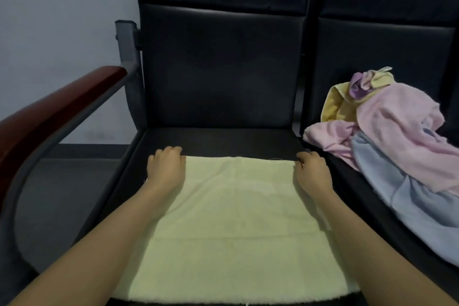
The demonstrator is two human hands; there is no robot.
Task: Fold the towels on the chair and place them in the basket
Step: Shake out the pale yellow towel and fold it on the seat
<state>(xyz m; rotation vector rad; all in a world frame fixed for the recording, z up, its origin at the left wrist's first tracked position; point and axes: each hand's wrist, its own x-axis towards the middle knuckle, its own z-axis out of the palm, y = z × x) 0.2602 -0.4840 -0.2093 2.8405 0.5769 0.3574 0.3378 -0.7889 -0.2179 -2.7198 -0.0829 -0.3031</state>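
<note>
A pale yellow towel [236, 218] lies spread flat on the black seat of the chair [223, 139] in front of me. My left hand [166, 165] holds the towel's far left corner with curled fingers. My right hand [311, 169] holds the far right corner the same way. Both forearms lie along the towel's side edges. On the neighbouring seat to the right sits a loose pile of towels [397, 131]: pink, light blue, yellow and purple ones. No basket is in view.
A red-brown armrest [54, 112] on a grey metal frame runs along the left of the chair. Beyond it is a pale wall and a grey floor [62, 194]. The black chair backs stand upright behind both seats.
</note>
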